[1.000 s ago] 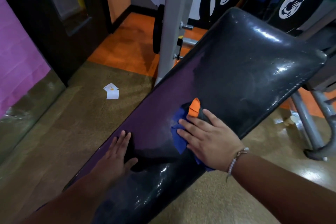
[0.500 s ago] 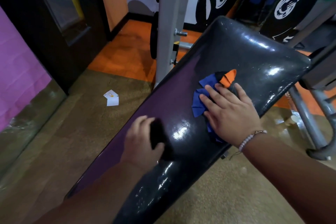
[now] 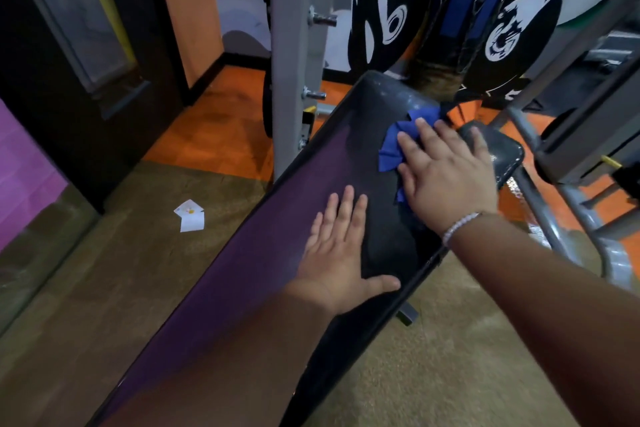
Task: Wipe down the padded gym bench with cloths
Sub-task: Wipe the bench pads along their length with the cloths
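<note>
Right hand (image 3: 446, 173) has pushed blue cloth (image 3: 393, 149) up the bench (image 3: 259, 253), fingers flat; left hand (image 3: 341, 246) spread flat behind. Overshooting may drop cloth off the edge ahead.

My right hand (image 3: 446, 177) is now far higher up the bench pad (image 3: 263, 253) than a second ago. It has slid from mid-pad to just short of the far end, pushing the blue cloth (image 3: 394, 149) along under flat fingers. The cloth's orange corner (image 3: 462, 113) now shows at the pad's far edge, ahead of my fingertips. My left hand (image 3: 337, 253) has moved up too. Half a second ago it was curled round something dark; now it lies flat on the pad, fingers straight and spread, thumb out, just behind the right hand. My view has tipped upward, showing more of the wall.
</note>
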`<state>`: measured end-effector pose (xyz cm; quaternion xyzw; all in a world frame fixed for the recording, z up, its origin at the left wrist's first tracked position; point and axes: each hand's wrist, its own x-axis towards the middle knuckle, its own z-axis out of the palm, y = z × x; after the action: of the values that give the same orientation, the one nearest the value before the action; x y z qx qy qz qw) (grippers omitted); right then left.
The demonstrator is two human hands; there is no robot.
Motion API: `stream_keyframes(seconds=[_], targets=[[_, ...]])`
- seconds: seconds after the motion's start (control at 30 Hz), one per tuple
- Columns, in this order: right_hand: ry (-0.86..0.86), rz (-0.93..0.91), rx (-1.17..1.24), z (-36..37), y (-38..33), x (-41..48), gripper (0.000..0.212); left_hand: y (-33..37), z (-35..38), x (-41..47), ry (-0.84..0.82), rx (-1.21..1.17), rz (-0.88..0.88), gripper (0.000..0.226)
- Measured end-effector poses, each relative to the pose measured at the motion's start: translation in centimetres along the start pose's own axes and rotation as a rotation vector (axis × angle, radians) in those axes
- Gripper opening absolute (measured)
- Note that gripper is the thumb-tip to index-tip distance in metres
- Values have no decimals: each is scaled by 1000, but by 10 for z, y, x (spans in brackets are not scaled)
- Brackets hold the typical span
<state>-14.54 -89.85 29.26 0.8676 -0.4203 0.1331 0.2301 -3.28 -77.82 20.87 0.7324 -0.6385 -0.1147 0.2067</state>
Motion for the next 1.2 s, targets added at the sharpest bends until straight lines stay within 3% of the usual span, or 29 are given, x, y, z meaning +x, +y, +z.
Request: stream_keyframes(seconds=[0.2, 0.33, 0.43, 0.6, 0.7, 0.87, 1.03, 1.1, 1.2], targets=[[-50, -293, -22, 7, -13, -47, 45, 2, -2, -1, -62, 53, -15, 116], [-71, -362, -40, 4, 4, -28, 45, 0, -3, -1, -68, 46, -10, 115], [-96, -198, -28, -1, 19, -1, 49, 0, -5, -2, -69, 31, -8, 115], [-157, 232, -3, -7, 28, 34, 51, 1, -5, -3, -86, 51, 9, 114], [-174, 330, -9, -8, 14, 36, 54, 1, -7, -3, -110, 51, 11, 113], [-133, 52, -63, -7, -2, 7, 58, 1, -3, -1, -99, 66, 12, 114], [-219, -307, -33, -9, 7, -3, 55, -3, -2, -1, -78, 9, 18, 111], [-240, -317, -44, -10, 21, 12, 55, -3, -5, -1, -77, 0, 21, 111], [-262, -109, -40, -13, 35, 42, 56, -3, -7, -3, -77, -4, 21, 112]])
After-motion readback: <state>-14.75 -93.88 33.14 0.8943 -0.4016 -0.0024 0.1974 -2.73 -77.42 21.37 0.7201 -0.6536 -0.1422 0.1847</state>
